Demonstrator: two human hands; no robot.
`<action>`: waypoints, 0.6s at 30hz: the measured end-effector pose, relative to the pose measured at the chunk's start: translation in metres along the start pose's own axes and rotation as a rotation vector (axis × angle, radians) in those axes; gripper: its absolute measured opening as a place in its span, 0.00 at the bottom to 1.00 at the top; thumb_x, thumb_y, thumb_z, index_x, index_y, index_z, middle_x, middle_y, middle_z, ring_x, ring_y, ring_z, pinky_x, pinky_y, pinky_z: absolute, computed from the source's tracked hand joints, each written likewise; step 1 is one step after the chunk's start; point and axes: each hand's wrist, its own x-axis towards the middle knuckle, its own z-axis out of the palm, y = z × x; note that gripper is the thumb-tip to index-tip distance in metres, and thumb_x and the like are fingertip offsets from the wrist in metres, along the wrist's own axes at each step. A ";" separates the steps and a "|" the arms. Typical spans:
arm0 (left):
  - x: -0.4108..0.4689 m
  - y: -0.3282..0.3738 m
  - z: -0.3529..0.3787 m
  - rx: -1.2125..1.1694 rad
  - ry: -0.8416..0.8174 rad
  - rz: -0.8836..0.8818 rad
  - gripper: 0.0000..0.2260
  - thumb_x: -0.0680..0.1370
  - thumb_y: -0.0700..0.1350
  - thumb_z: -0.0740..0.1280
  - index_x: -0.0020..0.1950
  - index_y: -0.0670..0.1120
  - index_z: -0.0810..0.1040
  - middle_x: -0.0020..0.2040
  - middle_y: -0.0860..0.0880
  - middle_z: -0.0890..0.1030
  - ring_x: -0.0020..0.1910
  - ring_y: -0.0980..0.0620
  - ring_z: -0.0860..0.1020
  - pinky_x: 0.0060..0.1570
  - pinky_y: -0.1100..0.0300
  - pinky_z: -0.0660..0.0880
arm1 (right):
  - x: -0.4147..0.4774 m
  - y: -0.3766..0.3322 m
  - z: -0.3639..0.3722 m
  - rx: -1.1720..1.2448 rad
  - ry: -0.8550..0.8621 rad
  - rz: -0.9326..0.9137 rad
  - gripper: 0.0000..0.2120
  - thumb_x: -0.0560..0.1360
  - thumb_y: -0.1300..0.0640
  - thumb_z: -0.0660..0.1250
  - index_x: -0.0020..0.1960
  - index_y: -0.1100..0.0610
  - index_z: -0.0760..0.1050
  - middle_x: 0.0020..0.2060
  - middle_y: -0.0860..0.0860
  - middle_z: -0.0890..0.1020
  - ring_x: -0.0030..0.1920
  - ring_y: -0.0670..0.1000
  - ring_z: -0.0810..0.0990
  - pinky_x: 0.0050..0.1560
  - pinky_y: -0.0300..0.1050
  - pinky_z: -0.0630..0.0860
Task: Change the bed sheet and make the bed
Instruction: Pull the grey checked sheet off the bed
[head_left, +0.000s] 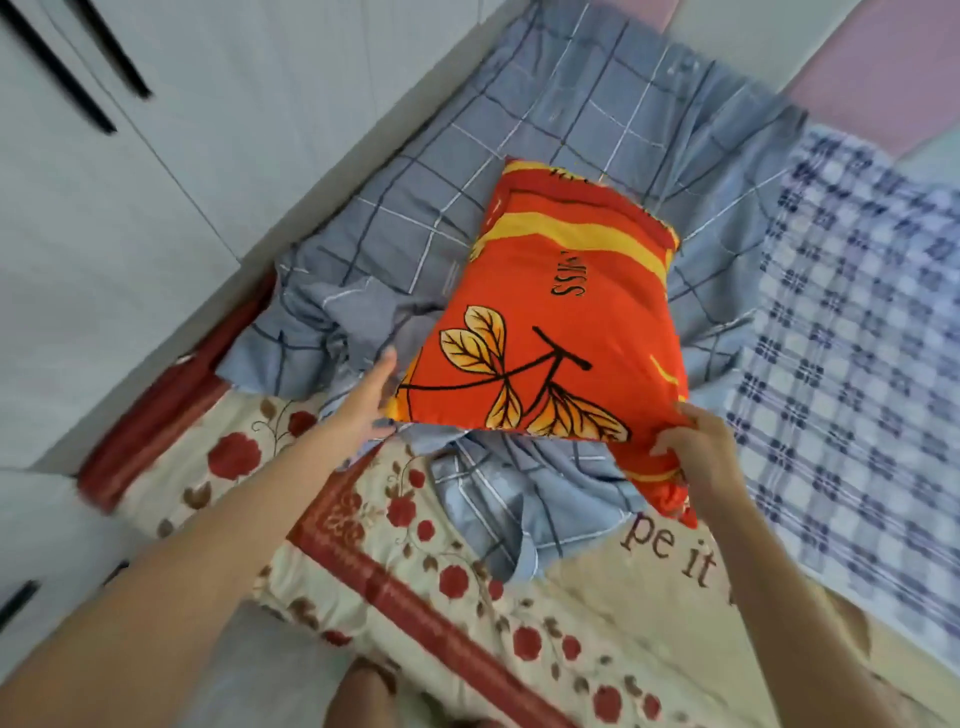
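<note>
Left grip (371, 395), wide with fingers straight, touches the orange pillow (561, 312) at its seven o'clock corner; right grip (696, 447) pinches its five o'clock corner. Pillow lies centre on the bunched grey sheet (415, 208), blue plaid sheet (857, 364) at three o'clock. Likely clearing the bed: next, the left must close so both lift the pillow.

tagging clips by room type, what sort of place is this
Most likely a home bedroom: a crumpled grey checked sheet, an orange pillow and a floral quilt laid out as bedding, with what look like white wardrobe doors alongside.
</note>
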 end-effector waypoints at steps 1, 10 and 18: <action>-0.028 0.008 0.007 0.008 -0.112 -0.014 0.34 0.68 0.70 0.66 0.64 0.48 0.74 0.63 0.47 0.78 0.57 0.48 0.79 0.50 0.52 0.76 | -0.023 -0.008 -0.013 0.114 0.022 -0.004 0.15 0.48 0.65 0.62 0.33 0.52 0.65 0.27 0.50 0.67 0.27 0.50 0.67 0.28 0.37 0.64; -0.223 0.035 0.179 0.397 -0.549 0.364 0.33 0.65 0.49 0.79 0.67 0.45 0.73 0.53 0.52 0.82 0.50 0.54 0.80 0.56 0.55 0.77 | -0.122 -0.117 -0.192 0.933 0.290 -0.314 0.15 0.48 0.70 0.53 0.25 0.51 0.56 0.21 0.44 0.58 0.22 0.46 0.56 0.23 0.39 0.50; -0.348 0.099 0.425 0.869 -0.584 1.117 0.23 0.80 0.42 0.63 0.73 0.41 0.62 0.69 0.47 0.68 0.70 0.51 0.64 0.61 0.76 0.54 | -0.173 -0.191 -0.423 1.051 0.650 -0.737 0.19 0.56 0.77 0.51 0.30 0.52 0.54 0.21 0.43 0.57 0.23 0.45 0.55 0.25 0.43 0.47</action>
